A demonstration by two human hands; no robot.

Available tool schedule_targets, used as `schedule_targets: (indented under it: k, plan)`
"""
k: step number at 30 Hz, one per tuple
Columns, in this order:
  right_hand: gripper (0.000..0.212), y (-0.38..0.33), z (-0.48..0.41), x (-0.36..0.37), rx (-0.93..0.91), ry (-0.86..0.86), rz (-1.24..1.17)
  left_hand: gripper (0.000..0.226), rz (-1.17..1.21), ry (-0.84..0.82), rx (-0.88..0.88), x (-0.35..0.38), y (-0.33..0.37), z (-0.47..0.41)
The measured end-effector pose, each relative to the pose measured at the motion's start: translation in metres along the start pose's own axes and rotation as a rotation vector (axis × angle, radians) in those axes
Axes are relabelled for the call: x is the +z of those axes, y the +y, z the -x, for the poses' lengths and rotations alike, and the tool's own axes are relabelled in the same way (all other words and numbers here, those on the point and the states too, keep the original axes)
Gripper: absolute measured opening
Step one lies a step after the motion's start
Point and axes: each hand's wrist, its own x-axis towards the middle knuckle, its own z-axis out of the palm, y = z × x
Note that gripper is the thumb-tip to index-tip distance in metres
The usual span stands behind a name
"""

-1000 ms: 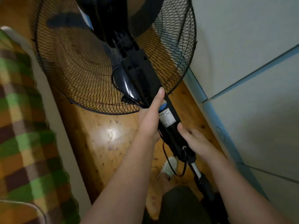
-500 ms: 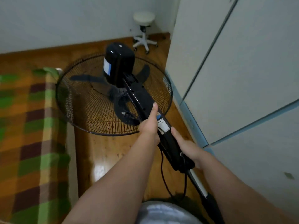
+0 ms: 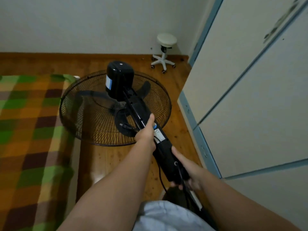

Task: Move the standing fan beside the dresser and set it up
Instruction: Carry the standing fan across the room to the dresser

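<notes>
Fan: 1 black standing fan (image 3: 120,84), tilted with its head away from the person, was held above the wooden floor (image 3: 116,160) between the bed's edge and the white cabinet (image 3: 241,97); its base was out of view.
Grille: 1 round wire grille (image 3: 80,124), with 3 dark blades showing through it.
Left hand: the left hand (image 3: 146,132) gripped the fan's neck, thumb laid along it.
Right hand: the right hand (image 3: 188,170) was wrapped round the lower end of the black column.
Cord: 1 black cord (image 3: 160,177) hung beneath the column.
Labels: 1 white label (image 3: 159,133), 1 blue round sticker (image 3: 154,125) and 1 pale label (image 3: 108,82) on the motor housing; none could be read.
Bed: 1 bed with a green, orange and brown checked cover (image 3: 25,130) lay to the left.
Stool: 1 white wheeled stool (image 3: 165,47) stood in the far corner of the floor.
</notes>
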Motion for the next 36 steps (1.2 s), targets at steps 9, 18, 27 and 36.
schedule_targets:
  k: [9,18,27,36]
  plan:
    - [0.109,-0.089,-0.071,-0.032,0.08,-0.004,0.045,0.105,-0.017,0.117,-0.052,0.056,0.053,-0.089]
    - [0.103,-0.208,-0.117,-0.069,0.08,-0.012,0.011,0.106,-0.114,0.085,-0.076,0.123,0.141,-0.156]
    - [0.095,-0.308,-0.177,-0.025,0.025,0.071,0.053,0.109,-0.088,0.079,-0.034,0.115,0.233,-0.226]
    - [0.078,-0.444,-0.23,0.083,-0.024,0.044,0.101,0.114,-0.05,0.036,0.032,0.063,0.391,-0.3]
